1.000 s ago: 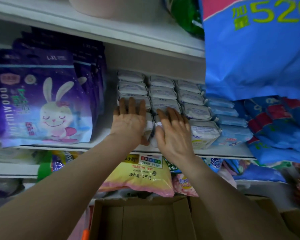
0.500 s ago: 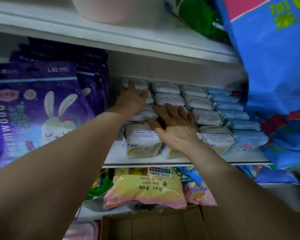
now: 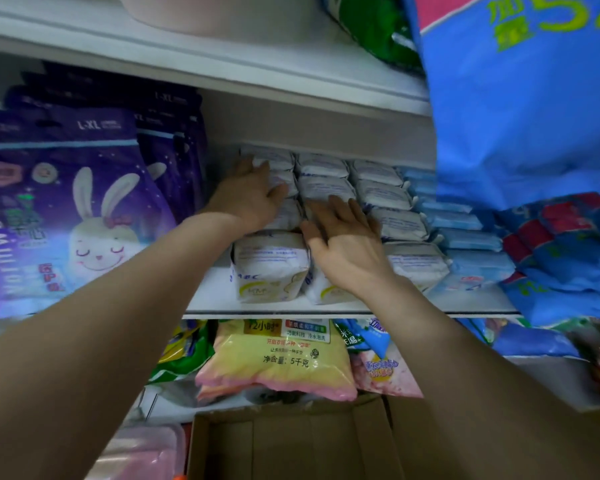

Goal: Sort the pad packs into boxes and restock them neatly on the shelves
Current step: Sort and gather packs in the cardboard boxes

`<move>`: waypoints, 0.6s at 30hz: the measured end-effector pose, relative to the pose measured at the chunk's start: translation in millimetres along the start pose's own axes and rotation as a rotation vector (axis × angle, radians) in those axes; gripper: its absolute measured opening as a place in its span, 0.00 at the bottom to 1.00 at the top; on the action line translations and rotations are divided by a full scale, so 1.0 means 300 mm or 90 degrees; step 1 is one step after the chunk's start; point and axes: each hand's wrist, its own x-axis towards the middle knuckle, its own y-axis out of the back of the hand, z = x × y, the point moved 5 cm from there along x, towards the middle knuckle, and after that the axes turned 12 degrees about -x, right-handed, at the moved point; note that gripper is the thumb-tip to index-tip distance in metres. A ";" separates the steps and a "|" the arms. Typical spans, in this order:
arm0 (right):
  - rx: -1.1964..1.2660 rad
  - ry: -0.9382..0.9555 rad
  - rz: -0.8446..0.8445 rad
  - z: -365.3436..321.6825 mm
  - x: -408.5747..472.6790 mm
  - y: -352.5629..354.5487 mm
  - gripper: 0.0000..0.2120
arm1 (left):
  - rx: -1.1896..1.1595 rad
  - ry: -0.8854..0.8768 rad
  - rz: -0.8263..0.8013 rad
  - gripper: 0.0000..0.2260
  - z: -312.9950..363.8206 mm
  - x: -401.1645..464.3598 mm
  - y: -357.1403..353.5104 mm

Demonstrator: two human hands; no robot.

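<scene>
White pad packs (image 3: pixel 381 195) stand in three rows running back along the middle shelf (image 3: pixel 208 296). My left hand (image 3: pixel 248 199) reaches deep into the leftmost row, its straight fingers lying on the tops and side of the rear packs. My right hand (image 3: pixel 347 237) lies flat with spread fingers on the middle row, just behind the front packs. The front left pack (image 3: pixel 271 265) stands free of both hands. Blue pad packs (image 3: pixel 465 237) form a further row to the right. An open cardboard box (image 3: pixel 291 445) sits below, empty in the part I can see.
Purple rabbit-print bags (image 3: pixel 66 209) fill the shelf's left side. A big blue bag (image 3: pixel 534 116) hangs over the right. A yellow and pink bag (image 3: pixel 278 358) lies on the lower shelf. The upper shelf board (image 3: pixel 222 67) runs close above the packs.
My left hand has gone from the front packs to the back of the left row. My right hand has slid slightly deeper along the middle row. The view has shifted closer.
</scene>
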 end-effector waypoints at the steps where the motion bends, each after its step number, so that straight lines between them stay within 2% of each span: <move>1: -0.002 -0.005 0.036 0.016 -0.019 0.020 0.29 | 0.047 -0.023 -0.022 0.29 0.022 -0.040 -0.007; 3: -0.026 -0.005 0.056 0.061 -0.068 0.045 0.30 | 0.139 -0.066 -0.063 0.33 0.066 -0.137 -0.045; 6: -0.062 0.006 0.053 0.151 -0.160 0.046 0.34 | 0.241 -0.092 -0.060 0.43 0.114 -0.269 -0.115; 11: -0.136 0.027 0.082 0.295 -0.233 -0.031 0.40 | 0.296 -0.043 -0.028 0.53 0.122 -0.300 -0.181; 18: -0.127 0.049 0.196 0.302 -0.168 -0.098 0.38 | 0.351 -0.106 0.111 0.46 0.102 -0.251 -0.228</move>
